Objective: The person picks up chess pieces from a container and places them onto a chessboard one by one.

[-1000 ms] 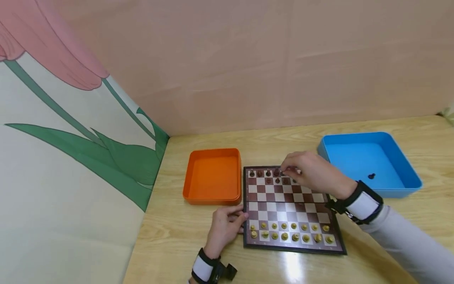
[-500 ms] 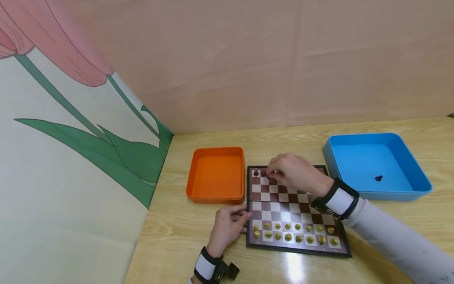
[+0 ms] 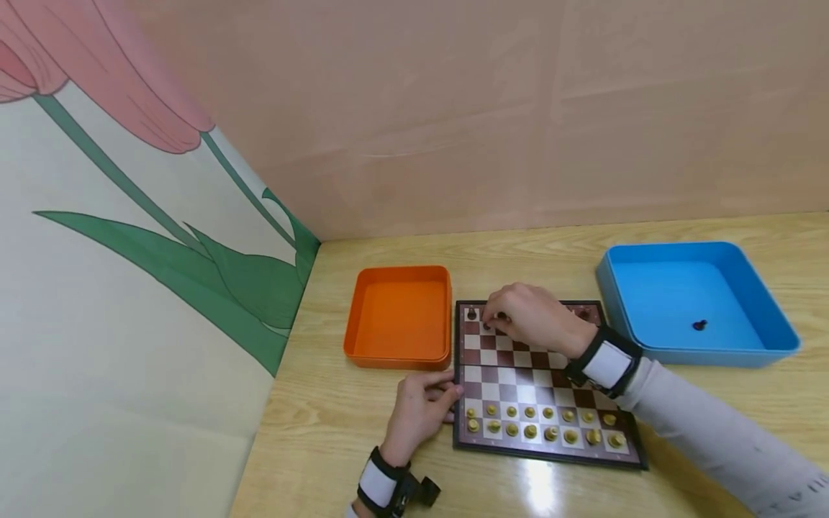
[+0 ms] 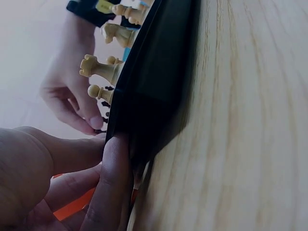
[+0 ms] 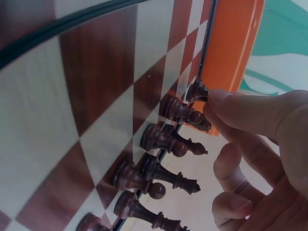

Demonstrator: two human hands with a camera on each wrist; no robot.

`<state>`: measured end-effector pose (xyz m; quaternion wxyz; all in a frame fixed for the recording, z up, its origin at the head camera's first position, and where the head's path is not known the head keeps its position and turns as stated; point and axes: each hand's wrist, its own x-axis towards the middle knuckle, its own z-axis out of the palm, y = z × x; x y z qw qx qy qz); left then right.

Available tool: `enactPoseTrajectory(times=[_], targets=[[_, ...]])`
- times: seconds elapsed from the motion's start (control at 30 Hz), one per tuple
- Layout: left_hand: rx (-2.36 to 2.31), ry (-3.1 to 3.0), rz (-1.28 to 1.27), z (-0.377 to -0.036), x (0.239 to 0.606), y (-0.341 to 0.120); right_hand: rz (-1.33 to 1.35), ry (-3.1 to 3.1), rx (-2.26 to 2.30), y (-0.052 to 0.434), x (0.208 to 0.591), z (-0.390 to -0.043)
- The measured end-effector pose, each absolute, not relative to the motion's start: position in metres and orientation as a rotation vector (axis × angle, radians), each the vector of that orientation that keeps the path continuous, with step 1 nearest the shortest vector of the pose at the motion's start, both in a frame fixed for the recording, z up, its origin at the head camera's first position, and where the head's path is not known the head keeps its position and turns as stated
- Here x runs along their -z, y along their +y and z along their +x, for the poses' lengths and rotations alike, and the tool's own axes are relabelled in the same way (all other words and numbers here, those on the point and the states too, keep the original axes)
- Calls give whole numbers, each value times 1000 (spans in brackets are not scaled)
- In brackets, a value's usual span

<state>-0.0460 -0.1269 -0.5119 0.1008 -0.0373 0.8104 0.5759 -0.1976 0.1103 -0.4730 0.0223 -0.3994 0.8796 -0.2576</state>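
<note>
A folding chessboard [image 3: 508, 375] lies on the table. My left hand [image 3: 417, 410] grips its left edge, thumb and fingers around the rim. Over the far left squares, my right hand [image 3: 534, 316] pinches a small dark chess piece, seen as a dark pawn [image 5: 196, 91] in the right wrist view. Its base is at the board. Beside it stand dark pawns [image 5: 161, 142] and taller dark pieces such as a queen [image 5: 168, 177]. My right hand hides most of these from above. Light pieces [image 3: 531, 432] fill the two near rows; a light rook [image 4: 101, 70] shows in the left wrist view.
An orange box [image 3: 398, 362] sits left of the board, close to its far left corner. To the right is a blue box [image 3: 719, 357] with one dark chess piece [image 3: 699, 325] inside. A wall covering rises behind the table's far edge.
My right hand has moved left along the far rows to the second file, carrying the dark pawn down to the board. The left hand keeps its grip. The head view has shifted slightly.
</note>
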Motion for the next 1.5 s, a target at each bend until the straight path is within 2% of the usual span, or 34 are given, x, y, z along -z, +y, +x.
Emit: enactPoseTrajectory(times=[0.7, 1.17, 1.5], targets=[[-1697, 2400, -208, -36, 512, -140, -1210, 2806, 752, 125, 465, -183], [-1700, 2410, -151, -45, 510, -142, -1053, 3071, 646, 224, 456, -185], [-1703, 2396, -167, -45, 508, -143, -787, 3052, 527, 283, 467, -186]])
